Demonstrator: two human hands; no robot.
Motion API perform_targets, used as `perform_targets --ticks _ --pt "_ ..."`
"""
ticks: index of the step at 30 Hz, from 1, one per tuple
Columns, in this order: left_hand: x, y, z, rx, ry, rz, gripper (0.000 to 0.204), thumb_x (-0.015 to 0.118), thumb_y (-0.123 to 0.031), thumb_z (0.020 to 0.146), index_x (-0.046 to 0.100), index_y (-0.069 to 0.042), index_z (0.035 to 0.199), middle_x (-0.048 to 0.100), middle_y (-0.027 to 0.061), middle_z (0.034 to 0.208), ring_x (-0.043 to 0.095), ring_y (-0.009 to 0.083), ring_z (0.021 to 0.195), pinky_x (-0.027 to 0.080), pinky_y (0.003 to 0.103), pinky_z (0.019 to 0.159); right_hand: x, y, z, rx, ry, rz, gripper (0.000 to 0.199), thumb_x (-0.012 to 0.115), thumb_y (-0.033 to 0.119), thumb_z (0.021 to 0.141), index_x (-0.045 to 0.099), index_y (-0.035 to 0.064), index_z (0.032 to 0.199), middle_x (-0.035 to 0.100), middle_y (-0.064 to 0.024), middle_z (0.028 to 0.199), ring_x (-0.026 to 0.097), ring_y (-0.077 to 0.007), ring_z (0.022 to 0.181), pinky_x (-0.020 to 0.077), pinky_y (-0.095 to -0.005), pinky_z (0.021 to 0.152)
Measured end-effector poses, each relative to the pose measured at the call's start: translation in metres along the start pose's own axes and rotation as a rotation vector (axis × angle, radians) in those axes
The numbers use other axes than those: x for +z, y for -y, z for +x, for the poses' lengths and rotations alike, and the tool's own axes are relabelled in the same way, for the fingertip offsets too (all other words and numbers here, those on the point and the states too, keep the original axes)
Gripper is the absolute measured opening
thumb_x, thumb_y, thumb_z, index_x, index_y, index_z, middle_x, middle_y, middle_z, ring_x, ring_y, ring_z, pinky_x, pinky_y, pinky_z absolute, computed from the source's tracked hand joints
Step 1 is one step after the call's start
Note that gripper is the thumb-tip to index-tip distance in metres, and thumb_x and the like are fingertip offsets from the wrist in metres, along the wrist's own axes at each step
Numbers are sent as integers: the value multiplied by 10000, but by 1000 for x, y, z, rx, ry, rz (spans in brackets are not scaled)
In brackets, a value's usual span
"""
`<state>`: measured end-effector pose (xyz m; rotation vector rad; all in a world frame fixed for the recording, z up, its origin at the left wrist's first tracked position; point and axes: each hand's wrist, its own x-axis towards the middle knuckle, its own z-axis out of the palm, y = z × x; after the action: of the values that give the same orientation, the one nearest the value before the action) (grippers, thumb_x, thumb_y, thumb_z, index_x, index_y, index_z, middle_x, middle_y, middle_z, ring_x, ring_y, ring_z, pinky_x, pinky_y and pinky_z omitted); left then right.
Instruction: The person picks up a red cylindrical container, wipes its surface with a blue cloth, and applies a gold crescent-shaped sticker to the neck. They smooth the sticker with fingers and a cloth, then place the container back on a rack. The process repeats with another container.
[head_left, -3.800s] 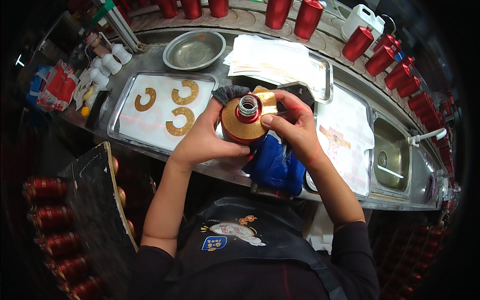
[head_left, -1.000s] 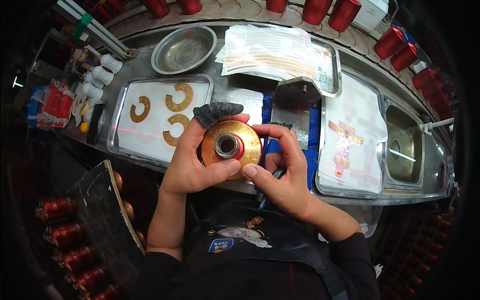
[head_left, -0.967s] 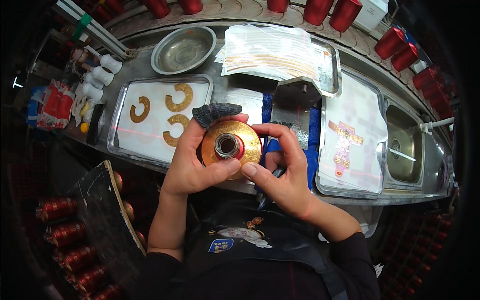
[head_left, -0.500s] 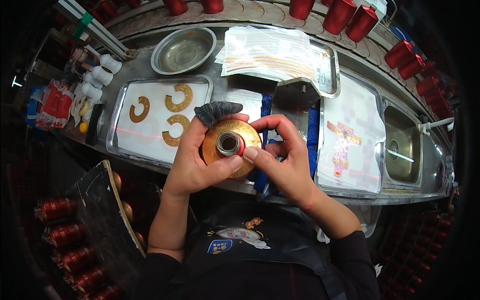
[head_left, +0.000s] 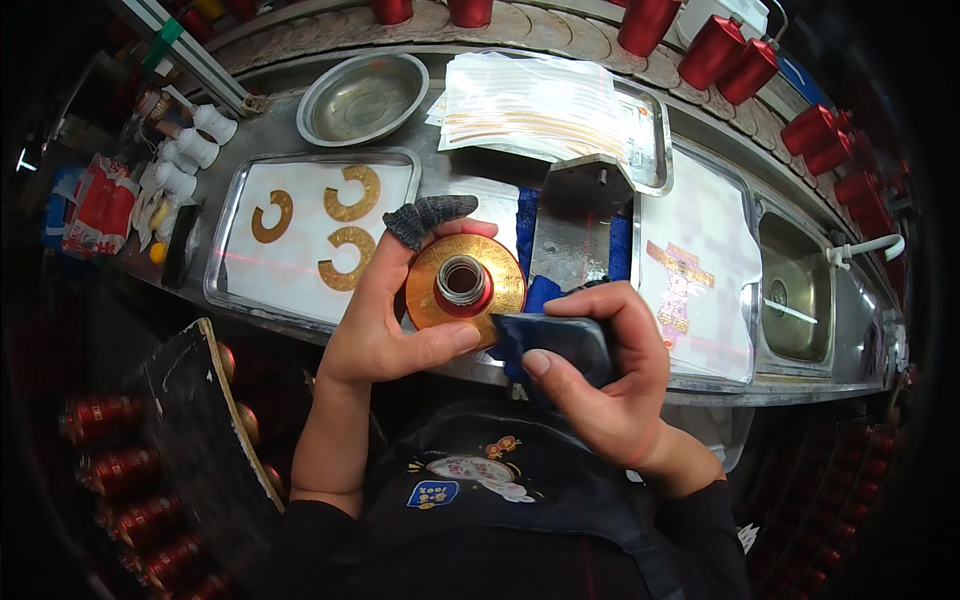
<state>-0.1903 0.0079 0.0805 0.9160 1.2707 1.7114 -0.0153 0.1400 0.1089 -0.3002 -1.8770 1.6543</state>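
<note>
Left of the left hand (head_left: 385,325) a steel tray (head_left: 225,290) lies on the worktop (head_left: 480,185) with three gold C-shaped stickers (head_left: 348,258) on its white liner, and beyond it stands a round steel bowl (head_left: 362,97).

That hand's grip is closed around a red bottle (head_left: 463,287) seen from the top: the thumb presses the near edge of its gold shoulder, and the index finger, which wears a dark ribbed finger cot (head_left: 428,216), curls over the far edge. The bottle is held clear of the worktop, just above its front edge, its open grey neck facing up. It looks like glazed ceramic or glass, so I judge it stiff, fairly heavy for its size, slick on the gold face and liable to chip if dropped. The rim of the shoulder, where the fingers already bear on opposite sides, seems the safest hold; the neck would give a second one.

Touching the bottle's right edge, a dark blue cloth pad (head_left: 548,340) is pinched in the right hand (head_left: 605,385), thumb below and fingers folded over the top. It appears soft and light, and yields to the squeeze.

Right of that hand lie a tray with a printed sheet (head_left: 690,265) and a small sink (head_left: 795,305).
</note>
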Motion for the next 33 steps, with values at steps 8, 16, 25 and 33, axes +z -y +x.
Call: perform_targets --ticks 8,16,25,33 --pt "2 0 1 28 -5 15 829 798 -96 754 356 28 1444 548 168 1345 556 219 1244 441 363 1075 -16 -25 50 14 -18 -216 225 757 67 855 663 5 1049 662 -39 966 615 -97 896 485 -231 804" --pt "-6 1 -2 -42 34 84 1029 852 -139 687 266 -20 1524 488 211 1425 532 279 1293 445 391 1084 -9 -14 41 58 -161 -248 239 769 31 810 668 -6 1024 694 -70 891 657 -130 818 522 -264 745" --pt "-15 10 -10 86 91 386 969 913 -63 647 410 -26 1474 526 149 1454 513 246 1342 410 385 1121 -6 -24 13 -525 80 -571 350 746 -38 617 736 42 958 657 -75 831 586 -248 689 447 -345 573" --pt "-7 10 -8 169 -33 475 774 894 -183 661 542 -64 1340 604 138 1264 622 284 1172 488 377 1006 0 -5 21 -758 216 -540 332 752 24 629 770 58 959 672 -67 856 606 -245 758 484 -332 627"
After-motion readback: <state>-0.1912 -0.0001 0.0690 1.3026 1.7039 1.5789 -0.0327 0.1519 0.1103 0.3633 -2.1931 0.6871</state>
